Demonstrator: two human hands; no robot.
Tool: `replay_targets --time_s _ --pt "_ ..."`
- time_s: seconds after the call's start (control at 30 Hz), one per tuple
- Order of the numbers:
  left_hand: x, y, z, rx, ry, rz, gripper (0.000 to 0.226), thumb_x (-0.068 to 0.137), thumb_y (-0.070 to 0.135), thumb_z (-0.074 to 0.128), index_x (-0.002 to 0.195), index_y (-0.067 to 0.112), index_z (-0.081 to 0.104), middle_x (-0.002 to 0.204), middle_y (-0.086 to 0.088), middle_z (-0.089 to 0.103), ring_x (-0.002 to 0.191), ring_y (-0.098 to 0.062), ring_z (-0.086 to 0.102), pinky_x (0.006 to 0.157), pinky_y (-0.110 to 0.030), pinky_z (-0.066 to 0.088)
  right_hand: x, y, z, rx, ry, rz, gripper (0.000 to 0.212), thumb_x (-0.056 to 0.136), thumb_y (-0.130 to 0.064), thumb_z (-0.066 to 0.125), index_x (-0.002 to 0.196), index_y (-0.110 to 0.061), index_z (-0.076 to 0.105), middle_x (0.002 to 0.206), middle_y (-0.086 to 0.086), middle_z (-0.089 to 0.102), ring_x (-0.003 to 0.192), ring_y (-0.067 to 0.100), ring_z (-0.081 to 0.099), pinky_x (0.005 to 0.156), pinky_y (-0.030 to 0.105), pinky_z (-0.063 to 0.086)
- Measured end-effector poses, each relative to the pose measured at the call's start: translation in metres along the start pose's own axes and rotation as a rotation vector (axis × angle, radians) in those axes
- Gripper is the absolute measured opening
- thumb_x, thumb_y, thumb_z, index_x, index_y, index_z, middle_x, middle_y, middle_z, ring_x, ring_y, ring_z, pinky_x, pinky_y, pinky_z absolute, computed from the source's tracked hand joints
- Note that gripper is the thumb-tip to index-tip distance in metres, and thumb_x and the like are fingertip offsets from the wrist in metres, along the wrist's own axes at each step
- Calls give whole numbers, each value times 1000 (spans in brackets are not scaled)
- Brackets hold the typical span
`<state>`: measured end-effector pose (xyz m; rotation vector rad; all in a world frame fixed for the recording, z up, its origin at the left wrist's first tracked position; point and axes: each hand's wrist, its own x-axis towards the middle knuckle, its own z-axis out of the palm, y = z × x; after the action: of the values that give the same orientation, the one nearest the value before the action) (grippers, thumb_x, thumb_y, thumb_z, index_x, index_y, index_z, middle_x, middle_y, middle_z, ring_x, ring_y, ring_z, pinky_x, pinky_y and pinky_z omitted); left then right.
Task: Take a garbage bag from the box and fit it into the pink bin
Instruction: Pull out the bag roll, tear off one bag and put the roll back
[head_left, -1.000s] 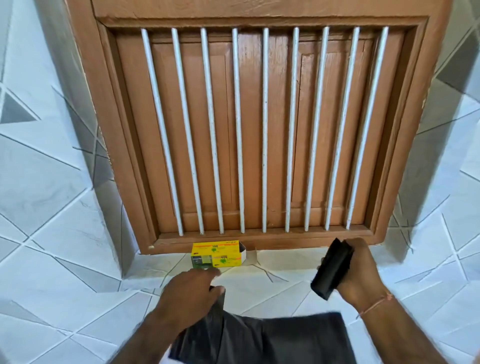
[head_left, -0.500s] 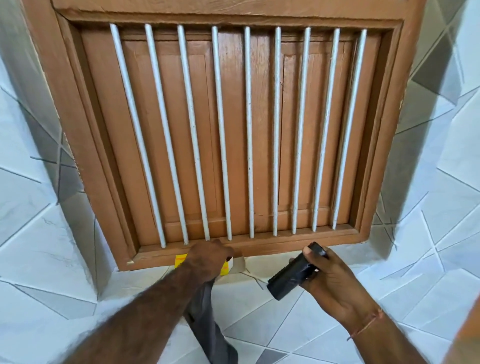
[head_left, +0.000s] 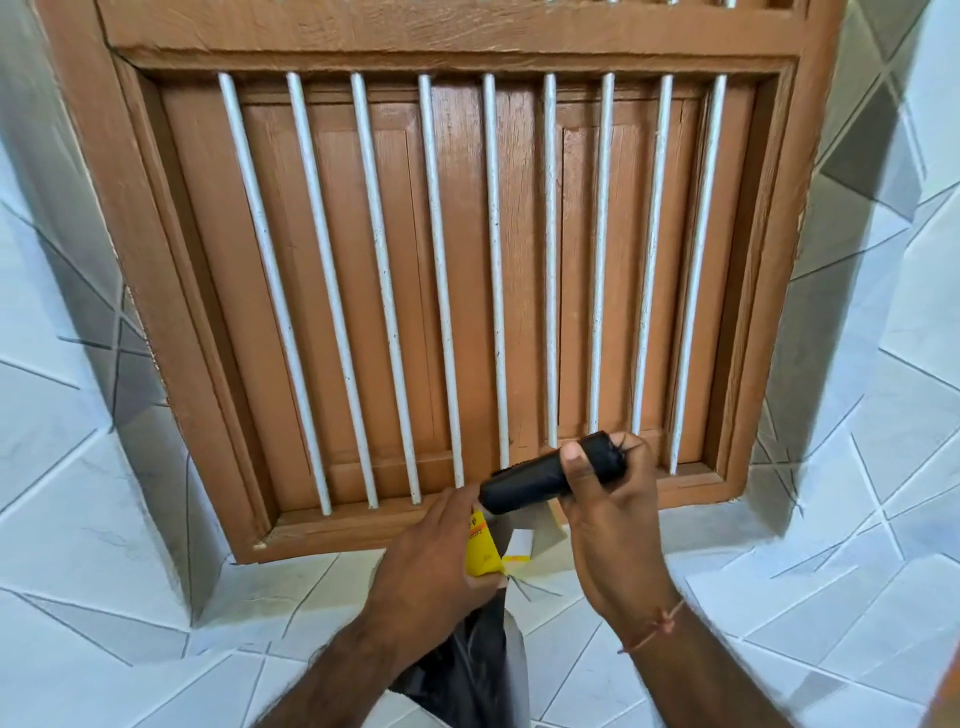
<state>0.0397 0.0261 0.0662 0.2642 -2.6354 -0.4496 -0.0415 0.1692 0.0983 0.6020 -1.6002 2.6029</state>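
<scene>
My left hand (head_left: 434, 558) grips the yellow garbage bag box (head_left: 480, 548), tilted up off the tiled sill, with its white end flap (head_left: 519, 545) open toward the right. A loose dark garbage bag (head_left: 467, 665) hangs down from under that same hand. My right hand (head_left: 608, 514) is closed around a black roll of garbage bags (head_left: 524, 483), held level just above the box's open end. The pink bin is out of view.
A brown wooden shuttered window (head_left: 457, 291) with several white vertical bars (head_left: 436, 280) fills the wall right behind my hands. The tiled sill (head_left: 727, 597) and tiled walls (head_left: 62, 415) close in on both sides.
My left hand went from reaching to the box to gripping and tilting it up. My right hand turned the black roll level and brought it left, to the box's open end.
</scene>
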Motion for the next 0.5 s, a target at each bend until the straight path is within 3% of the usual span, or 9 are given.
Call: replay_targets --time_s 0.07,0.1,0.17,0.23,0.33,0.43,0.5 --pt "-3 -4 -5 -58 31 -15 82 68 50 75 134 44 27 135 19 47 112 -10 53 82 -23 43 -5 8 -3 -137 -12 -42 41 74 -43 72 101 -20 51 90 -3 60 90 10 61 91 45 56" --pt "-5 -5 -7 -58 41 -17 82 69 50 75 134 45 26 134 19 46 111 -9 53 82 -23 44 -7 10 -6 -187 -27 -50 38 78 -38 71 103 -18 50 89 -3 59 84 3 60 88 38 57" --pt "-7 -7 -11 -26 60 -13 81 70 50 74 135 45 25 135 20 45 109 -8 53 84 -23 46 -11 10 -9 -298 -57 -57 34 85 -27 66 109 -12 47 90 0 57 76 -11 57 75 11 53" --pt "-9 -6 -12 -5 62 0 82 71 52 73 136 45 23 136 20 43 109 -6 53 85 -21 46 -16 9 -13 -406 -91 -63 33 87 -24 64 110 -9 46 87 -3 56 72 -17 54 67 2 45" --pt "-10 6 -11 -26 75 48 82 73 52 73 136 45 21 137 20 43 113 -4 50 86 -18 41 -25 16 -8 -571 -170 -114 37 86 -48 60 104 -18 48 89 -5 56 82 -5 55 75 16 45" --pt "-10 16 -11 -42 113 82 82 74 53 72 135 49 17 139 22 41 117 -2 47 87 -15 37 -33 33 -9 -792 -210 -198 61 83 -75 25 123 -34 44 130 -12 48 125 3 39 106 32 32" --pt "-8 16 -13 -110 132 56 86 71 51 75 134 53 17 138 24 43 117 -2 48 89 -16 38 -35 34 -12 -735 -161 -200 74 82 -78 18 139 -35 35 147 -15 33 140 4 24 114 30 21"
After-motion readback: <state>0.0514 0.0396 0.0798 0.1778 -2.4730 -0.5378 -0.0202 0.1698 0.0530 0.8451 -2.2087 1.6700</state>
